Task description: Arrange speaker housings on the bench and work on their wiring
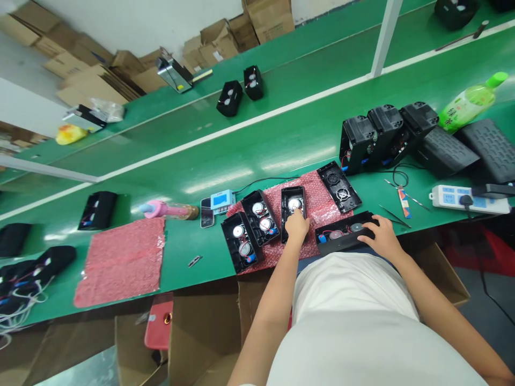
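Observation:
My left hand (296, 226) rests with curled fingers on an open black speaker shell (293, 205) lying on a pink bubble-wrap sheet (317, 206), fingertips at its round silver speaker. My right hand (378, 236) grips the right end of another open black shell (341, 238) at the bench's near edge, with a blue part and red wires inside. Two more open shells with speakers (251, 230) lie to the left on the same sheet. A black fan panel (338, 186) lies at the sheet's far right corner.
Three upright black housings (386, 134) stand at the right, with grille covers (466, 147), a green bottle (469, 102), a power strip (462, 197) and tweezers (392, 214). A second pink sheet (120, 260), a pink tool (164, 210), a small meter (222, 201) and cardboard boxes (201, 332) are also around.

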The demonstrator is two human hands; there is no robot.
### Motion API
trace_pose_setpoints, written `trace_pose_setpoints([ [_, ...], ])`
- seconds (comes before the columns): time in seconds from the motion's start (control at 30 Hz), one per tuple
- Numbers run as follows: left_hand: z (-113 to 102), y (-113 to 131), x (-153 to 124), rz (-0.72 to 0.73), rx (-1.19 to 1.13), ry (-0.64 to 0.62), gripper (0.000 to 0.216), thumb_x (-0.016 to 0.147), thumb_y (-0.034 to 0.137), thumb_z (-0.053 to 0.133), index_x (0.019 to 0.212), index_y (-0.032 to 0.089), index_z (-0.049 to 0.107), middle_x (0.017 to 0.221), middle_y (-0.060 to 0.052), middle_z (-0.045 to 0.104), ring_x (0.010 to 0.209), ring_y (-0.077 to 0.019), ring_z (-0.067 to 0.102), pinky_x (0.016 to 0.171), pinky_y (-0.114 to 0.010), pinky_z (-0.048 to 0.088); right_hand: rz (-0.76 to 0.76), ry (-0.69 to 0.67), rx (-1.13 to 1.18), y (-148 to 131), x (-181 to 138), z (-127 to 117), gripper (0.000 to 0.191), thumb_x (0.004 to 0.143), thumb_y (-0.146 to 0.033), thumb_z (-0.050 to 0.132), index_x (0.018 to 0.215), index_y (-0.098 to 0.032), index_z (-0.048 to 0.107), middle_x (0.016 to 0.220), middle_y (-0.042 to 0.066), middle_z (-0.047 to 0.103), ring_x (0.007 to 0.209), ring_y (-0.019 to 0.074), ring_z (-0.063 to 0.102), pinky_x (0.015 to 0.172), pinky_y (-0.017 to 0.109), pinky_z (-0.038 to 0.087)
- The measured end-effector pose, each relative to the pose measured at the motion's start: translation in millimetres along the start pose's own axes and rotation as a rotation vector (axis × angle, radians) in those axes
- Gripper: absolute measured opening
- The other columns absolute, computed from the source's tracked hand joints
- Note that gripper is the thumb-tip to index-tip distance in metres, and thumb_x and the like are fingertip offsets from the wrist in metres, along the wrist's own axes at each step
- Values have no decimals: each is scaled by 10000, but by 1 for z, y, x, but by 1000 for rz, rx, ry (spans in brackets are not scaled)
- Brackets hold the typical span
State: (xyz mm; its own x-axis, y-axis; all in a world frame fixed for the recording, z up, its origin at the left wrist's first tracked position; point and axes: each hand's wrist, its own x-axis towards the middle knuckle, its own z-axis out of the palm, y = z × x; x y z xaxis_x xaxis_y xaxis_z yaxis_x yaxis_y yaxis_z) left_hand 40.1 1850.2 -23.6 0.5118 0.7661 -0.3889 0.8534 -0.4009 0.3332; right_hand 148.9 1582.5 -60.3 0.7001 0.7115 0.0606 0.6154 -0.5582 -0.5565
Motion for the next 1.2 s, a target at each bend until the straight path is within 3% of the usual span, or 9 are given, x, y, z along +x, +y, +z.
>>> trace_pose_setpoints([
  [0.17, -4, -10, 11, -44, -214, -67, 262, 818, 294, 609, 1023, 133, 577, 1022, -78, 611, 1009, -223, 560, 921, -456, 408, -5, -23, -24, 1, 12, 0, 336, 752, -496, 617, 930, -214, 653, 1119, 132, 426, 1100, 331, 385, 941, 489, 353],
  [0.37, -20, -42, 12, -37, -675, -214, 201, 864, 270, 560, 992, 118, 584, 937, -48, 634, 828, -154, 615, 775, -358, 513, 11, -36, -24, 3, 20, 2, 342, 744, -508, 623, 928, -222, 652, 1084, 119, 420, 1077, 325, 383, 945, 482, 345],
  [0.57, -9, -48, 4, -82, -991, -232, 181, 841, 206, 585, 998, 117, 583, 913, -37, 646, 769, -136, 621, 735, -322, 520, 2, -56, -35, 5, 24, 2, 346, 742, -521, 616, 927, -231, 652, 1064, 112, 428, 1061, 318, 395, 934, 477, 350],
  [1.2, 11, -37, -7, -108, -1190, -61, 154, 848, 236, 581, 931, 106, 586, 825, -21, 627, 696, -118, 601, 695, -303, 518, -15, -48, -64, 6, 16, 0, 340, 730, -529, 622, 884, -228, 661, 1061, 115, 441, 1071, 316, 410, 924, 473, 363],
])
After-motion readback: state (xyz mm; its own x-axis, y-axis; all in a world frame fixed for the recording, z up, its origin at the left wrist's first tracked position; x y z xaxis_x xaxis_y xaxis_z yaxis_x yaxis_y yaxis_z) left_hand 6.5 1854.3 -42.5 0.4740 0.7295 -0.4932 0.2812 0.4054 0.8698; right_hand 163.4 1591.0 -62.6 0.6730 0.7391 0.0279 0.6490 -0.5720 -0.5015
